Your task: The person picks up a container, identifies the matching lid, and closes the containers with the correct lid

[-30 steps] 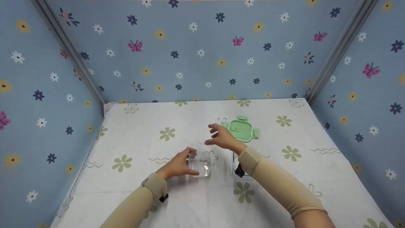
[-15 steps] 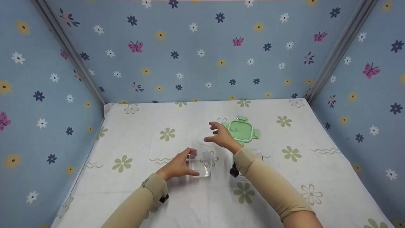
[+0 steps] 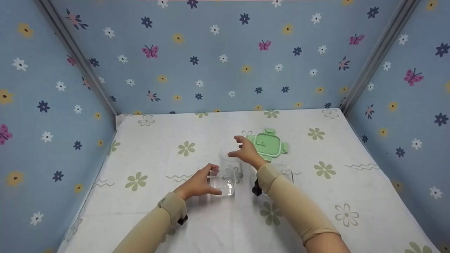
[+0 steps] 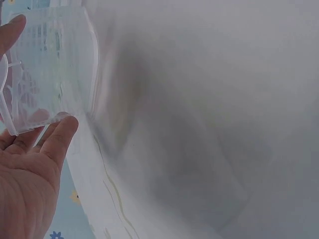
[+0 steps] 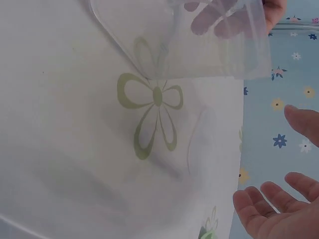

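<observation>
Grip, left: left hand (image 3: pixel 198 183) holds the clear square container (image 3: pixel 221 182) at its near-left side, thumb and fingers (image 4: pixel 60 134) curled round its wall; container stands on the desk (image 3: pixel 158 196), near the middle.
Grip, right: right hand (image 3: pixel 248 151) spread and holding nothing, fingers relaxed, poised above and just beyond the container, close to a faint clear item (image 3: pixel 228 156) too transparent to identify.
Second clear container (image 3: pixel 286 174): on the desk, partly hidden under the right forearm.
Green lid (image 3: pixel 268 143): lies flat just beyond the right hand, apart from both containers, clip tabs splayed.
Surface: white cloth with green flower print; blue flowered walls (image 3: pixel 225 56) on three sides.
Step in hand, as judged: steadying one container while the free hand moves in over it.
Next move calls for: a firm left hold and an accurate lowering of the right hand.
</observation>
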`<action>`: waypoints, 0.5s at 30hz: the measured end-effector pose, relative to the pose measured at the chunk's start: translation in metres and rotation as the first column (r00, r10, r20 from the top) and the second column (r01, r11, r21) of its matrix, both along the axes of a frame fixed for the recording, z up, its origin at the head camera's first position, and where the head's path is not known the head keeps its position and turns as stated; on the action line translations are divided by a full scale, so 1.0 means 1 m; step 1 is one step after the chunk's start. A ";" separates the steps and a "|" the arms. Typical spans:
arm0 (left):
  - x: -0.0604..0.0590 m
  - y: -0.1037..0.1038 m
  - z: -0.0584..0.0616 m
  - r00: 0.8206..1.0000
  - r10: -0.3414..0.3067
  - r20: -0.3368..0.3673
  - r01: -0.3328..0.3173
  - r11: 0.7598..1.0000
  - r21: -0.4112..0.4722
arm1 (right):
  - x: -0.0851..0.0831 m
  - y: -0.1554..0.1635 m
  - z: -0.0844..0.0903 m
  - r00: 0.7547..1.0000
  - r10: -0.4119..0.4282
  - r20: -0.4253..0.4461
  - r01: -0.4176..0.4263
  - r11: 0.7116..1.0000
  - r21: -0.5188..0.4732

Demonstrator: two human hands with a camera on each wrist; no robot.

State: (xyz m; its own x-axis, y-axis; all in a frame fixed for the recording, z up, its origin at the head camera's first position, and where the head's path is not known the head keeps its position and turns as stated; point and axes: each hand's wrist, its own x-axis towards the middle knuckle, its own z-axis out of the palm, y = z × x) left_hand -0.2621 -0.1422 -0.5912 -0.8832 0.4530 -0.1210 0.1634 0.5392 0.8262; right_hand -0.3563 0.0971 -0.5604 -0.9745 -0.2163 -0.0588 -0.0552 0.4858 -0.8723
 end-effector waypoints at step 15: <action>0.000 0.001 0.001 1.000 0.013 0.015 -0.012 1.000 -0.006 | -0.011 0.001 -0.019 0.995 -0.039 0.091 0.032 0.997 0.071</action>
